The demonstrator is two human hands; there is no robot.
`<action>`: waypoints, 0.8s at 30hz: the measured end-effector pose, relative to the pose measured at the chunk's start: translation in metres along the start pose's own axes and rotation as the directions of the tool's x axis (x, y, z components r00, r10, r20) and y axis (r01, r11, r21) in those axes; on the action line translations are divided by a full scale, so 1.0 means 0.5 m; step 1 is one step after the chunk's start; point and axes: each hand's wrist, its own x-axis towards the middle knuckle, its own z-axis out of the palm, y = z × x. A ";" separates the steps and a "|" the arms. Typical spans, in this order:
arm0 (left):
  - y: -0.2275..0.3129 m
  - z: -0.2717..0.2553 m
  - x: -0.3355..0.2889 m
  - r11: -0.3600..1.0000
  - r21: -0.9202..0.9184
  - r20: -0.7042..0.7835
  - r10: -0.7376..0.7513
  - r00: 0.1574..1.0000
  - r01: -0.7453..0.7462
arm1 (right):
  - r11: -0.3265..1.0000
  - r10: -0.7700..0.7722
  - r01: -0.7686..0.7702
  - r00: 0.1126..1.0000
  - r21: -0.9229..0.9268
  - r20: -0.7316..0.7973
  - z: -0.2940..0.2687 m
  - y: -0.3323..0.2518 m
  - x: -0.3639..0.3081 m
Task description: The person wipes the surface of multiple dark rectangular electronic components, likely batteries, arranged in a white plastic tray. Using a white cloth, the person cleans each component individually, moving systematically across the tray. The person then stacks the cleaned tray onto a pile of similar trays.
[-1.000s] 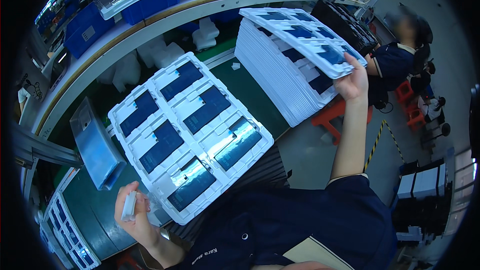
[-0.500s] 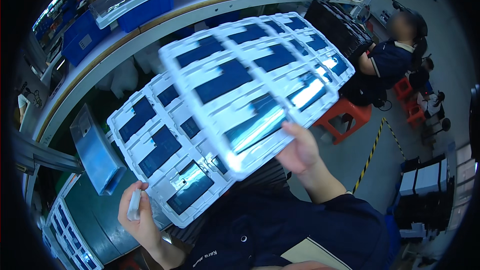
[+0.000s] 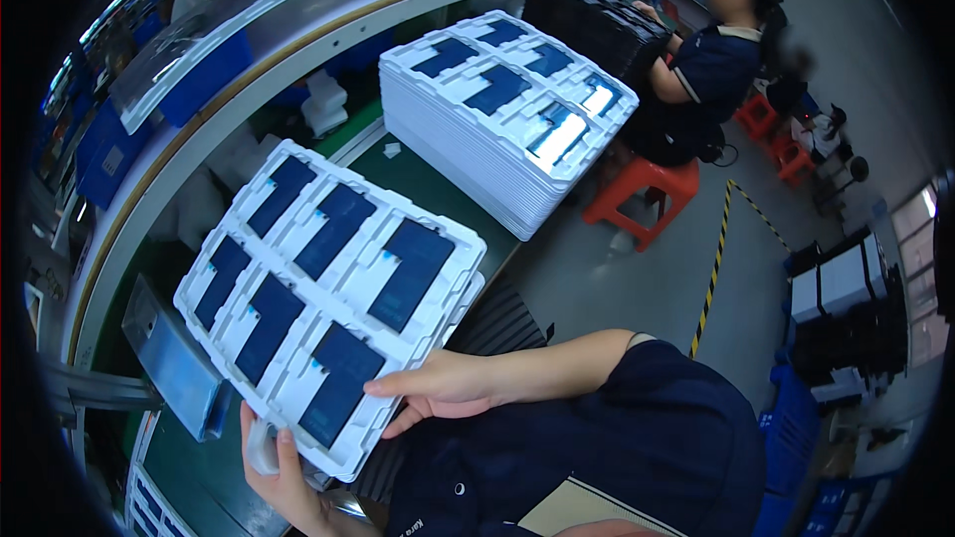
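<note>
The white tray (image 3: 328,298) lies with its long axis running from the bench's near edge toward its far edge, slanting rightward as it goes, and its face is tipped up toward the camera. It is thin moulded plastic with raised ribs and six pockets in two rows of three, each holding one dark blue rectangular panel. The right hand (image 3: 443,390) grips its near right edge, fingers curled over the rim. The left hand (image 3: 284,467) supports the near corner from below, fingers wrapped on the edge. One tall stack of matching trays (image 3: 497,129) stands at the bench's far right corner, its top tray also carrying six panels.
</note>
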 end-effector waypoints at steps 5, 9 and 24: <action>-0.027 -0.031 0.001 1.000 0.010 -0.064 -0.023 0.998 0.024 | 0.797 0.588 -0.604 0.781 0.018 0.212 -0.023 0.031 0.003; -0.060 -0.019 -0.004 0.983 0.185 -0.109 0.034 0.993 -0.013 | 0.838 0.412 -0.301 0.896 -0.455 0.167 0.003 0.020 -0.019; -0.056 0.038 -0.038 0.988 0.156 -0.216 0.018 0.976 0.016 | -0.273 -0.672 -0.220 0.740 -0.937 0.022 -0.104 -0.174 -0.004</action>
